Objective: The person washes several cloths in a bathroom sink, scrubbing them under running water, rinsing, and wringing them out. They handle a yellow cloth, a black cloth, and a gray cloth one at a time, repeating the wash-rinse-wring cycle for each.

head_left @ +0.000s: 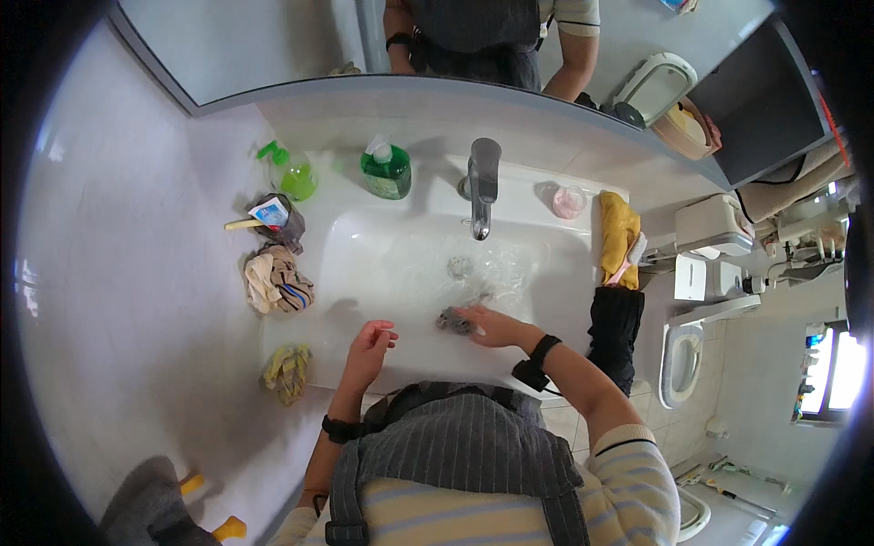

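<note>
Grey wad (pixel 452 320) — cloth or scrubber, I cannot tell which — lies under the fingertips of the right hand (pixel 492 326), low in the white basin (pixel 382 264). That hand's fingers are bent down onto its right side, holding it; how firmly does not show. Well to the left of this grip, the left hand (pixel 369 348) hangs over the near part of the basin, fingers loosely curled and apart from the wad.

Around the grip the basin floor is smooth and glossy, with rippled water (pixel 503 278) spread just beyond the fingers and the drain (pixel 460 267) near it. Farther on, the metal faucet (pixel 482 177) stands on the back ledge, its spout jutting over the basin. A wide mirror (pixel 300 64) runs behind that. Off to the right of the grip are a toilet (pixel 681 367), pale floor tiles (pixel 560 420) and, well apart, a bright window (pixel 828 369).

Beyond and left stand a green soap bottle (pixel 387 173) and a paler pump bottle (pixel 298 177); left lie a beige cloth bundle (pixel 280 280) and a yellowish cloth (pixel 288 373). Rightward, a mustard cloth (pixel 618 227) and black cloth (pixel 615 332) occupy the rim — the latter near the right forearm.
</note>
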Tool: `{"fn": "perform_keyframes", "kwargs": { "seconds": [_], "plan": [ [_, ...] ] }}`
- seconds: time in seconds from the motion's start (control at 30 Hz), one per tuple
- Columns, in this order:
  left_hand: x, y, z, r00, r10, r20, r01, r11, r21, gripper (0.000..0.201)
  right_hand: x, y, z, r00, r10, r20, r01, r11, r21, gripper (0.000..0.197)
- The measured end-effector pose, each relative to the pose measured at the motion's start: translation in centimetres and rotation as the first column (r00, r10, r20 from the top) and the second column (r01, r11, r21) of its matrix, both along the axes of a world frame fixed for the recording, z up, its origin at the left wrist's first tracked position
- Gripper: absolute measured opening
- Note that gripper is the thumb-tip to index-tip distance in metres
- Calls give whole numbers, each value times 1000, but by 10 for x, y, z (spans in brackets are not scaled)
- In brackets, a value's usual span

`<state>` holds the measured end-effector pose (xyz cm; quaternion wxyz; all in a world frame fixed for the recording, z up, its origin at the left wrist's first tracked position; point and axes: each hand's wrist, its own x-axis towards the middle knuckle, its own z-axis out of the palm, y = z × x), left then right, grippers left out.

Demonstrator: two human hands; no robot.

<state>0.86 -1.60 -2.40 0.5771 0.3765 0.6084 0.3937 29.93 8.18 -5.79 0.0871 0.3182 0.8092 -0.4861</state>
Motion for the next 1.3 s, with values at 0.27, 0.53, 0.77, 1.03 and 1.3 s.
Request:
{"fn": "perform_keyframes", "kwargs": {
  "seconds": [0.27, 0.53, 0.77, 1.03, 1.3],
  "plan": [
    [0, 1, 3, 1000, -17, -23, 18, 998, 58, 20, -14, -22, -13, 995, 96, 17, -97, 991, 98, 70],
    [-4, 0, 2, 998, 1, 60, 0, 1000, -25, 21, -26, -1, -27, 909, 279, 308, -337, 929, 152, 55],
    [-4, 2, 16, 997, 36, 67, -34, 999, -38, 21, 2, -4, -38, 934, 193, 300, -285, 909, 304, 57],
    [-4, 4, 19, 997, 35, 73, -30, 997, -67, 21, 23, -13, -15, 908, 128, 400, -217, 958, 187, 50],
    [-11, 4, 17, 997, 46, 56, -41, 995, -87, 21, 52, 27, -24, 825, -564, 22, 488, 732, 475, 33]
  ]
}}
